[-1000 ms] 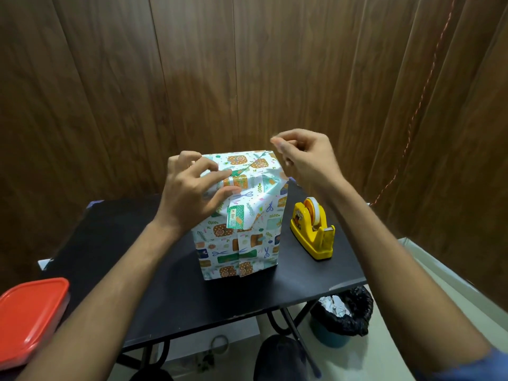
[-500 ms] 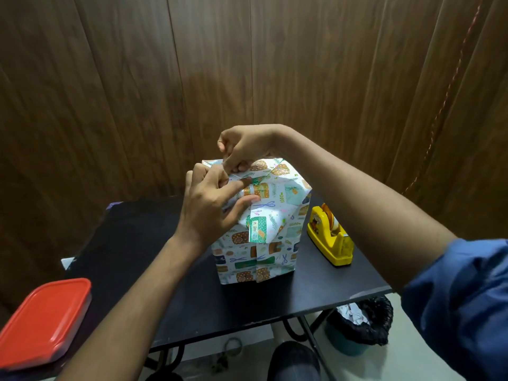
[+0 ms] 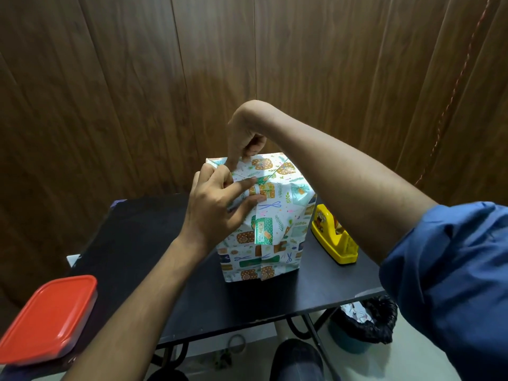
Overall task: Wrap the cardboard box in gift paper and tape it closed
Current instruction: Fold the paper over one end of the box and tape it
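Observation:
The box (image 3: pixel 275 218), covered in white gift paper with green and brown prints, stands upright on the black table (image 3: pixel 137 243). My left hand (image 3: pixel 217 207) lies against its upper left front, with straight fingers and thumb pressing the folded flap flat. My right hand (image 3: pixel 247 136) reaches over from the right above the box's top. Its fingers are curled, and one digit points down and presses the paper at the top left edge, just above my left fingers. No tape strip can be made out under it.
A yellow tape dispenser (image 3: pixel 334 237) stands on the table right of the box, under my right forearm. A container with a red lid (image 3: pixel 46 317) sits at the near left. A lined waste bin (image 3: pixel 362 325) is on the floor below the table's right corner. Wood panelling runs behind.
My right hand has crossed from above the dispenser to the box's top left edge and come down onto the paper. My left hand has kept pressing the flap.

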